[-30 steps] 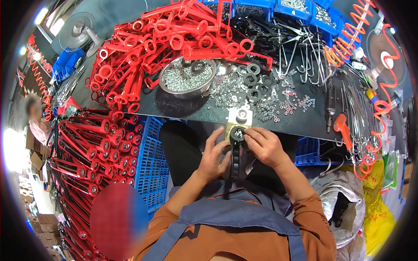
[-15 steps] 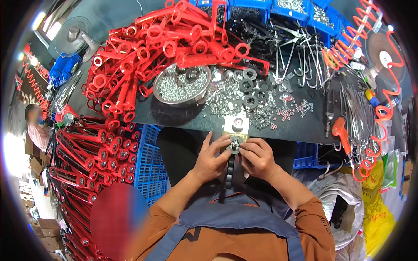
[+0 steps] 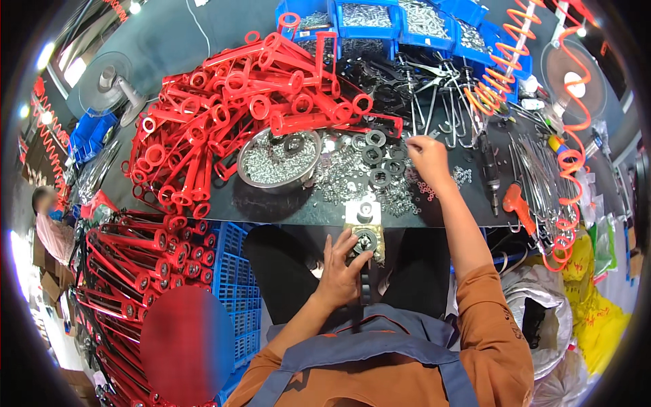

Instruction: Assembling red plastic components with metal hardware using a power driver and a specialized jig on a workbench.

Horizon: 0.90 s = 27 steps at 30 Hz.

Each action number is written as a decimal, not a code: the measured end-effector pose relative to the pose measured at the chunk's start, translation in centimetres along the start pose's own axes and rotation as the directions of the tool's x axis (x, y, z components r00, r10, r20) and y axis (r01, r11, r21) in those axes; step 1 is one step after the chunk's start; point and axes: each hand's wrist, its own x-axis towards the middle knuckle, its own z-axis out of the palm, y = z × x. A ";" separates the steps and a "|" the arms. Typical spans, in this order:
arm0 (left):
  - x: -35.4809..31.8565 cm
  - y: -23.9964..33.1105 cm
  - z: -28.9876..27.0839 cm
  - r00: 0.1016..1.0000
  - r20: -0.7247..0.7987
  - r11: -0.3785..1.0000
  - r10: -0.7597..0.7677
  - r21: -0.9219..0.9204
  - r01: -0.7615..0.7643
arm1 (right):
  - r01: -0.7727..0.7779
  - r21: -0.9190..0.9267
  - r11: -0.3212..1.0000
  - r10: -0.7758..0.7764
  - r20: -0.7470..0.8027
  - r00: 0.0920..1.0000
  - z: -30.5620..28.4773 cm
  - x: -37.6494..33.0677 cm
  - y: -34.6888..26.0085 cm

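The left hand (image 3: 341, 273) grips a dark, silver-centred disc (image 3: 367, 240).

Single head view: left one of two wide fisheye cameras worn side by side on person's head. Faces down and forward, upright, unmirrored. Orange shirt (image 3: 400, 380) nearest, filling lower edge; left hand (image 3: 341, 271) and right hand (image 3: 428, 159) at middle range; dark surface (image 3: 312, 211) beyond lap; blue bins (image 3: 366, 32) farther, near top. Very wide field takes in left fan (image 3: 105, 81) and right fan (image 3: 575, 74); straight edges bow toward dark round rim.
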 end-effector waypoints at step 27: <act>0.2 -1.3 1.7 0.995 -0.103 0.977 0.006 -0.213 -0.028 | 0.391 -0.368 0.844 -0.303 0.274 0.913 16.7 6.7 -4.8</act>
